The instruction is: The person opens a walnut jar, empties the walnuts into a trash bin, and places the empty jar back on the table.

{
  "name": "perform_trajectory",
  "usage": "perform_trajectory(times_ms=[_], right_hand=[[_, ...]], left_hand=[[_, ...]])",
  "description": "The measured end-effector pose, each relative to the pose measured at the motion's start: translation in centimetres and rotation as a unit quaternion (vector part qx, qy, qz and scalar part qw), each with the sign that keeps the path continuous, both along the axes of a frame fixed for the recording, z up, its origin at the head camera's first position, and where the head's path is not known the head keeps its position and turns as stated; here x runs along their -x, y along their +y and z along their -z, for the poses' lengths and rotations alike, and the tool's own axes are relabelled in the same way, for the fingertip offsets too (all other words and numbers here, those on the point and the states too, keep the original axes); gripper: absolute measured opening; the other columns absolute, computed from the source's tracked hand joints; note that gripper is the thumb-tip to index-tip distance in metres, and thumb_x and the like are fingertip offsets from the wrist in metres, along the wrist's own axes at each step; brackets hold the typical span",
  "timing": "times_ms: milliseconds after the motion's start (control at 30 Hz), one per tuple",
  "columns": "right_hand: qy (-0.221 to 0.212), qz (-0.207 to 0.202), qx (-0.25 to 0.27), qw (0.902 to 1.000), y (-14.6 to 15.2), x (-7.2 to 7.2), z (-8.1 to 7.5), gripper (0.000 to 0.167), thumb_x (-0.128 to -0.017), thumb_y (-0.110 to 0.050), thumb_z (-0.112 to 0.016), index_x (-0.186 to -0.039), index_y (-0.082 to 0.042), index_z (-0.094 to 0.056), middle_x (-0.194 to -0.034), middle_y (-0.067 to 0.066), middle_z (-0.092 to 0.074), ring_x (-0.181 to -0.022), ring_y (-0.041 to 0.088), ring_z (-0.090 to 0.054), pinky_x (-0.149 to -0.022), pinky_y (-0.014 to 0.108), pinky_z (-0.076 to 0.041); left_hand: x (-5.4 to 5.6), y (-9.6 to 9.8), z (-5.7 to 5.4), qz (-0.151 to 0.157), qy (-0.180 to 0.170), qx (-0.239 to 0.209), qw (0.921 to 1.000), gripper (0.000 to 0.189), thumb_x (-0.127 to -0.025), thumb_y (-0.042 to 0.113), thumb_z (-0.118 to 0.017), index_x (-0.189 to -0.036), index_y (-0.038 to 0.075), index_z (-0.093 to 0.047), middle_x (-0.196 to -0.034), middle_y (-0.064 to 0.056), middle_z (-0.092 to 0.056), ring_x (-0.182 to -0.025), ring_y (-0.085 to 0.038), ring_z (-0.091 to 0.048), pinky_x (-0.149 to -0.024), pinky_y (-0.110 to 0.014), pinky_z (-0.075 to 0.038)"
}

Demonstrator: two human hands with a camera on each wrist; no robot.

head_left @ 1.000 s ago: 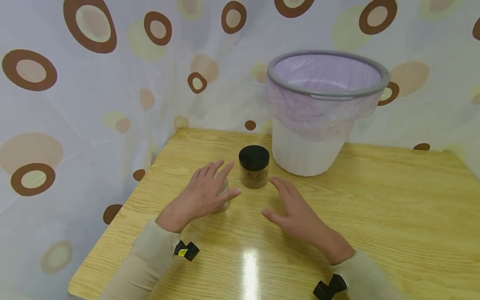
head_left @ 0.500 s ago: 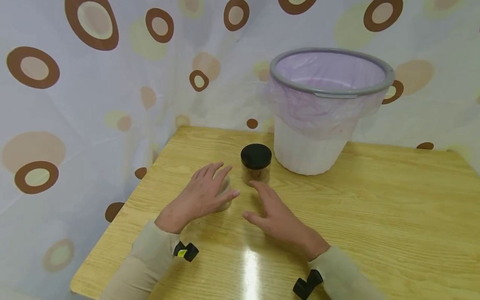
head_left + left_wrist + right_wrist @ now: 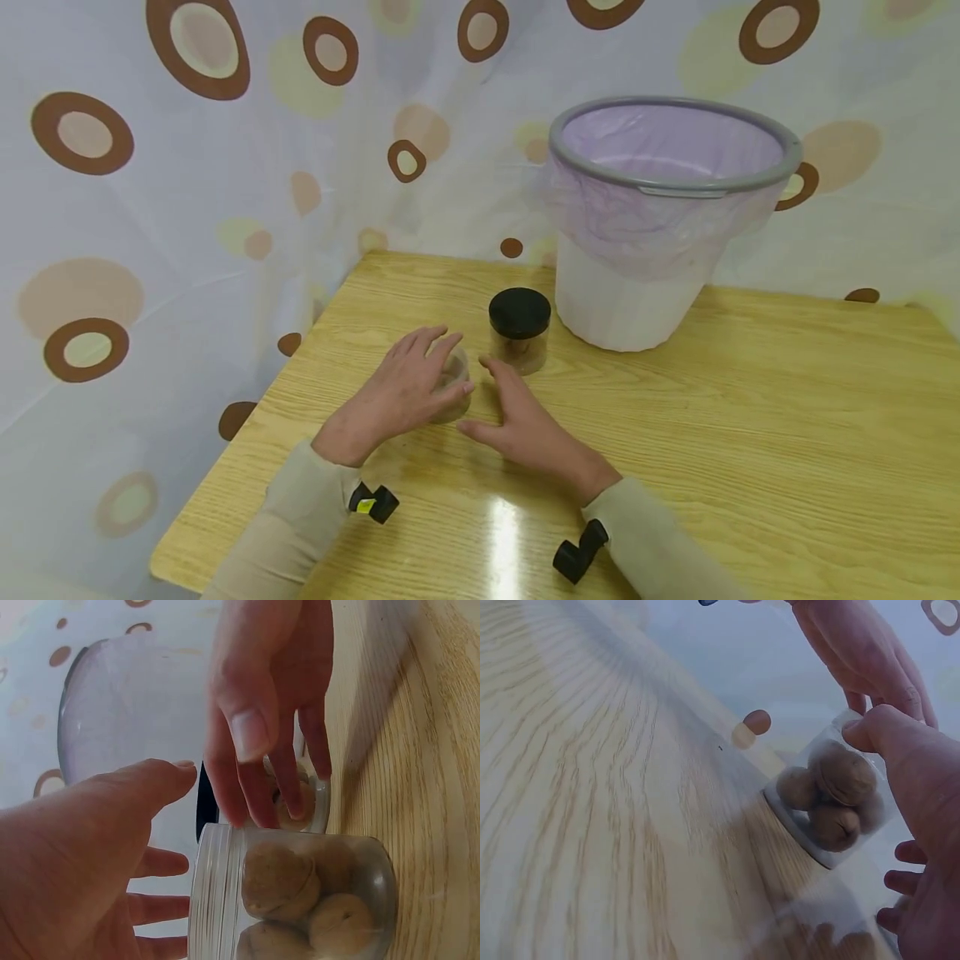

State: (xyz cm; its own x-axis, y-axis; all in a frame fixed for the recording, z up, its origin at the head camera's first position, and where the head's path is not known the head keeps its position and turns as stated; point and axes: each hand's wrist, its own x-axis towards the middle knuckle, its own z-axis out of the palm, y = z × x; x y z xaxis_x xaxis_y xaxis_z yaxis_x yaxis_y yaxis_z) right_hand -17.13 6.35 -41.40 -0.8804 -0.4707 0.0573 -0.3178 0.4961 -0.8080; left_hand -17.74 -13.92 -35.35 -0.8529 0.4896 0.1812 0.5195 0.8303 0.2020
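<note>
A clear jar (image 3: pixel 459 402) without a lid stands on the table, with several walnuts (image 3: pixel 279 879) at its bottom. My left hand (image 3: pixel 405 379) is over the jar's mouth with its fingers extended; in the left wrist view the fingers show just beyond the rim (image 3: pixel 206 900). To the right of that jar is my right hand (image 3: pixel 525 429), thumb and fingers spread apart and gripping nothing. Whether it touches the jar I cannot tell. Just behind sits a second clear jar (image 3: pixel 519 346) with a black lid (image 3: pixel 519 312) and brown contents, partly hidden by my right fingers.
A white bin (image 3: pixel 626 304) with a grey rim and a purple liner bag stands at the back of the wooden table (image 3: pixel 787 433). Patterned cloth (image 3: pixel 187 208) hangs behind and on the left. The table's left edge runs close to my left forearm.
My right hand has moved left, from beside the black-lidded jar to beside the lidless jar. The left hand has stayed above its jar. The head view has shifted slightly.
</note>
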Motion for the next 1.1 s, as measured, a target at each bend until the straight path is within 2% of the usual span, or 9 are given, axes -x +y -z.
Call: perform_trajectory(times_ms=[133,233,367,467,633,800,933,1100], right_hand=[[-0.004,0.004,0.024,0.9997,-1.0,0.5,0.5,0.094,-0.088,-0.036,-0.074,-0.158,-0.011,-0.017,-0.162,0.006,-0.020,-0.150,0.025,-0.023,-0.119,0.053,-0.026],[-0.011,0.009,0.049,0.9987,-1.7,0.8,0.7,0.097,-0.087,-0.040,-0.075,-0.158,-0.011,-0.017,-0.162,0.005,-0.021,-0.150,0.027,-0.024,-0.118,0.054,-0.028],[-0.021,0.020,0.086,0.9958,-2.6,1.2,1.1,0.100,-0.084,-0.045,-0.077,-0.158,-0.014,-0.018,-0.161,0.000,-0.023,-0.150,0.027,-0.025,-0.117,0.054,-0.030],[-0.023,0.028,0.108,0.9935,-3.1,1.6,1.4,0.100,-0.083,-0.043,-0.079,-0.158,-0.015,-0.020,-0.160,0.000,-0.026,-0.149,0.026,-0.027,-0.116,0.054,-0.031],[-0.022,0.035,0.130,0.9907,-3.6,2.0,2.2,0.095,-0.082,-0.040,-0.080,-0.155,-0.023,-0.023,-0.158,-0.003,-0.029,-0.148,0.022,-0.030,-0.117,0.053,-0.031],[-0.011,0.021,0.161,0.9867,-4.3,2.1,2.5,0.094,-0.082,-0.034,-0.082,-0.154,-0.025,-0.022,-0.151,-0.002,-0.037,-0.139,0.017,-0.041,-0.114,0.047,-0.036],[-0.017,0.010,0.194,0.9808,-5.1,2.4,2.5,0.100,-0.082,-0.026,-0.081,-0.157,-0.024,-0.016,-0.146,0.003,-0.043,-0.130,0.018,-0.051,-0.108,0.043,-0.043],[-0.046,0.048,0.183,0.9809,-6.0,2.5,2.3,0.112,-0.078,-0.024,-0.083,-0.159,-0.024,-0.006,-0.154,0.009,-0.036,-0.133,0.022,-0.048,-0.107,0.045,-0.044]], left_hand=[[0.1,-0.1,0.1,0.009,0.008,-0.002,0.9999,0.064,-0.099,0.043,-0.059,-0.146,0.002,-0.044,-0.147,-0.024,-0.044,-0.137,-0.041,-0.043,-0.112,-0.055,-0.037],[0.2,-0.1,0.2,0.013,0.007,-0.004,0.9999,0.063,-0.099,0.041,-0.059,-0.145,0.001,-0.044,-0.146,-0.025,-0.044,-0.137,-0.041,-0.042,-0.113,-0.053,-0.037],[0.2,-0.2,0.3,0.025,0.030,-0.007,0.9992,0.062,-0.098,0.038,-0.061,-0.142,-0.002,-0.046,-0.142,-0.026,-0.048,-0.135,-0.041,-0.045,-0.111,-0.052,-0.039],[0.3,-0.1,0.3,0.029,0.039,-0.012,0.9988,0.060,-0.098,0.036,-0.062,-0.140,-0.003,-0.047,-0.140,-0.027,-0.049,-0.133,-0.042,-0.046,-0.109,-0.053,-0.041],[0.3,0.0,0.2,0.014,0.002,-0.018,0.9997,0.059,-0.099,0.037,-0.060,-0.143,0.000,-0.046,-0.143,-0.026,-0.047,-0.133,-0.043,-0.047,-0.108,-0.053,-0.043],[0.3,-0.2,0.2,0.016,0.003,-0.022,0.9996,0.059,-0.099,0.036,-0.060,-0.142,-0.002,-0.047,-0.142,-0.026,-0.048,-0.131,-0.042,-0.048,-0.107,-0.052,-0.044],[0.3,-0.4,0.3,0.026,0.023,-0.027,0.9990,0.058,-0.097,0.033,-0.065,-0.138,-0.004,-0.050,-0.138,-0.027,-0.050,-0.128,-0.043,-0.050,-0.104,-0.051,-0.046],[0.4,-0.6,0.5,0.041,0.079,-0.016,0.9959,0.053,-0.094,0.030,-0.070,-0.131,-0.004,-0.055,-0.130,-0.027,-0.056,-0.118,-0.043,-0.056,-0.097,-0.048,-0.052]])
